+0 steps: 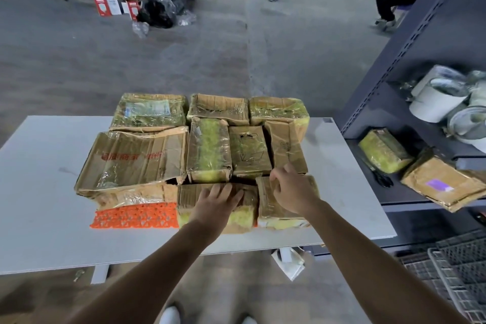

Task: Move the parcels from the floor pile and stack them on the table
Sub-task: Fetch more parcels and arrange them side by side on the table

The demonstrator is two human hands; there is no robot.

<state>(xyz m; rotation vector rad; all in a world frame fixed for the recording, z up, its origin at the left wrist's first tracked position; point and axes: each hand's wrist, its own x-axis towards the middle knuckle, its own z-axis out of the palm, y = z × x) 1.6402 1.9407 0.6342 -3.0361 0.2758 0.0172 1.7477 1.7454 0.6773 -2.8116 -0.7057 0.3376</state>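
Several taped cardboard parcels lie packed together on the white table (39, 192). My left hand (215, 202) rests flat, fingers straight, on top of a front parcel (247, 216). My right hand (292, 192) lies on the neighbouring front-right parcel (273, 216), its fingers curled over that parcel's far top edge. A large flat parcel with red print (131, 160) sits at the left of the group, above an orange mesh sheet (134, 216). Smaller parcels (207, 150) fill the middle and back rows.
A dark metal shelf unit (410, 60) stands to the right, holding two more parcels (444, 184), white containers and black scissors. Wire baskets (457, 271) sit at the lower right. On the floor beyond are boxes and plastic bags (157, 13); people stand and sit further back.
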